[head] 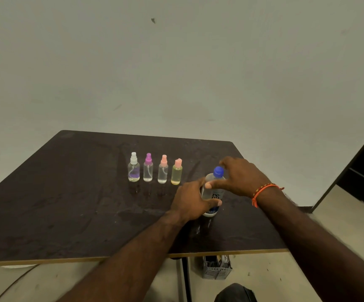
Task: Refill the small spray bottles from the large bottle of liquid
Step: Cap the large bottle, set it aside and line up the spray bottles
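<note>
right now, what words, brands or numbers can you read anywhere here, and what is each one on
"re-" on the label of the large bottle, with a second line starting "nu" cut off by the left hand.
The bottom band of that label is too blurred to read.
Small bottles: no text visible.
Grey basket under the table: no text visible.

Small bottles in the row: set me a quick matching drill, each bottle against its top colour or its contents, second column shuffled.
Match by place in the row, counted from the left.
1. first bottle
2. second bottle
3. third bottle
4. fourth bottle

A. yellow liquid
B. white spray top
C. pink spray top, clear liquid
D. purple spray top

Pairs: 1-B, 2-D, 3-C, 4-A
</note>
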A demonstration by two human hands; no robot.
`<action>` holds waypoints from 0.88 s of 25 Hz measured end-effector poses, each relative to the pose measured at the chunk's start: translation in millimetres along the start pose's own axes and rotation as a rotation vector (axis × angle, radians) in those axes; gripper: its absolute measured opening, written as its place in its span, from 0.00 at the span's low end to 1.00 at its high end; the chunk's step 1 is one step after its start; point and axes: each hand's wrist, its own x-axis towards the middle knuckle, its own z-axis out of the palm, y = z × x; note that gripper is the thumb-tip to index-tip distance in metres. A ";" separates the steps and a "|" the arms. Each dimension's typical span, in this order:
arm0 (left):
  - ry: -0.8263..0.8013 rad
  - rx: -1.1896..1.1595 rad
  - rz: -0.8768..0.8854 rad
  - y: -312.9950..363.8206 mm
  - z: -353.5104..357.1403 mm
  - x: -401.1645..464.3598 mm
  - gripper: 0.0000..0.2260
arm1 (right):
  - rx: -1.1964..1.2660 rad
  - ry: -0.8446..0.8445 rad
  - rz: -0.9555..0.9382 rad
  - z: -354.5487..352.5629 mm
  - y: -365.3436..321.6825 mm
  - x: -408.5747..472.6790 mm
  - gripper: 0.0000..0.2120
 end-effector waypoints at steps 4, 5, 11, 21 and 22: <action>0.004 0.003 0.002 0.1 -1.9 0.3 0.29 | 0.198 0.038 -0.115 1.8 1.8 -7.1 0.23; 0.004 0.006 0.003 0.0 -2.1 0.9 0.29 | 0.192 0.075 -0.112 3.2 2.2 -5.8 0.21; 0.000 0.017 0.003 -1.9 0.3 0.8 0.33 | -0.037 0.194 0.037 5.5 -2.4 -1.7 0.22; 0.022 0.020 0.001 -0.4 1.0 -3.0 0.33 | 0.244 0.205 -0.137 5.1 1.6 -5.7 0.14; 0.025 0.016 0.000 -0.4 1.1 -3.2 0.33 | 0.249 0.226 -0.089 3.1 0.6 -1.8 0.14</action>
